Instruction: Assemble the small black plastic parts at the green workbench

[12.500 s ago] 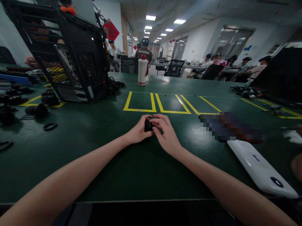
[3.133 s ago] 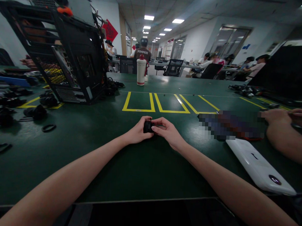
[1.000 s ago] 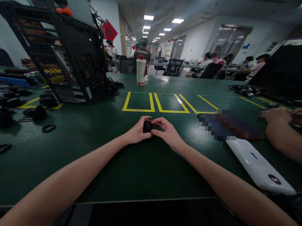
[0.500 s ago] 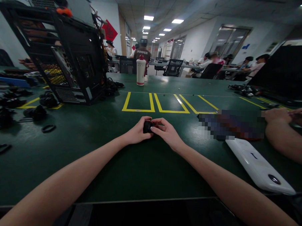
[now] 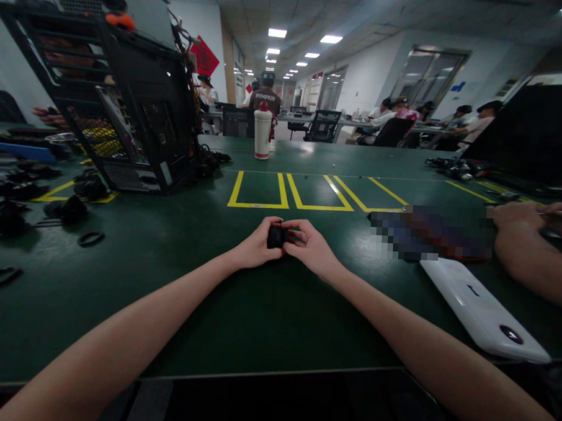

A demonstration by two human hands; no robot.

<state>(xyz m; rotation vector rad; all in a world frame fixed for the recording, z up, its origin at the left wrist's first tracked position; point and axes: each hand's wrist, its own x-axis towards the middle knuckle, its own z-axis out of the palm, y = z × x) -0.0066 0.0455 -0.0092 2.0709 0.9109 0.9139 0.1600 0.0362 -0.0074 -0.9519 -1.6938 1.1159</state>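
Observation:
Between my two hands is a small black rounded part point(image 5: 276, 237); its exact kind is too dark to make out. My left hand point(image 5: 257, 245) grips it from the left, fingers over the top and thumb below. From the other side my right hand point(image 5: 311, 246) pinches it, with the fingertips at its upper edge and the thumb at its lower right. Both hands are low over the green table point(image 5: 267, 315), near its middle.
An open black computer case point(image 5: 159, 124) stands at the left beside dark cables and black rings point(image 5: 91, 239). Yellow tape outlines point(image 5: 257, 205) lie ahead, with a white bottle point(image 5: 262, 135) behind. On the right are a white device point(image 5: 477, 306) and another person's hand point(image 5: 516, 214).
My right thumb has slid off the front of the black part to its lower right edge. The part looks slightly turned; my left hand has hardly moved.

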